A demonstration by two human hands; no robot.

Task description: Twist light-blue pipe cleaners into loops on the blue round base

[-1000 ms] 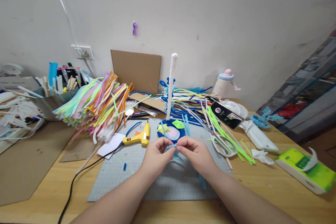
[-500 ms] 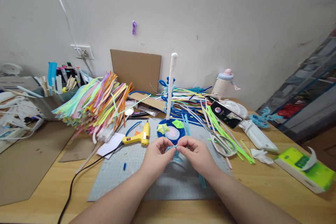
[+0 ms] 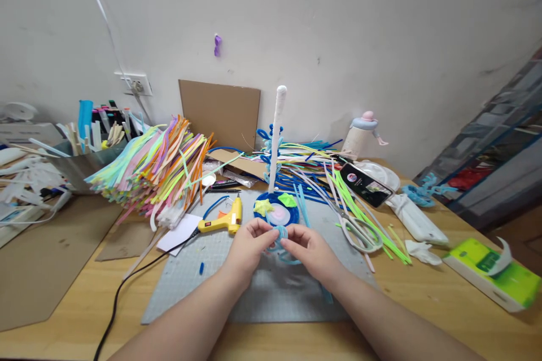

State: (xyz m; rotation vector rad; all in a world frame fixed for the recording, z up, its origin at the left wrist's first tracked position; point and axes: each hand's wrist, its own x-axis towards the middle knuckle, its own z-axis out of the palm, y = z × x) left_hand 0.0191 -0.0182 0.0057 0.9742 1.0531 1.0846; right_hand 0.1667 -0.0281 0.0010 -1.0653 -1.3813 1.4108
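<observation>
Between my two hands is a light blue pipe cleaner (image 3: 282,232), bent into a small coiled shape, with a loose end curving out below. My left hand (image 3: 253,245) pinches it from the left; my right hand (image 3: 308,249) pinches it from the right. Fingers partly cover the coil. Just beyond my hands stands a white wrapped stick (image 3: 276,135) on a round dark blue base (image 3: 295,215). A yellow star (image 3: 263,207) and a green star (image 3: 288,199) sit on that base. More light blue pipe cleaners (image 3: 326,292) lie on the grey cutting mat (image 3: 262,304) by my right wrist.
Left of my hands lies a yellow glue gun (image 3: 224,221) with a black cord. A large bundle of colourful pipe cleaners (image 3: 156,169) is behind it. To the right are scissors (image 3: 359,232), a phone (image 3: 366,184), and a green box (image 3: 493,273). Cardboard (image 3: 220,113) leans on the wall.
My fingers have shifted their grip and turned the light blue pipe cleaner, so its coiled loops now show upright between my fingertips. Everything on the table stays in place.
</observation>
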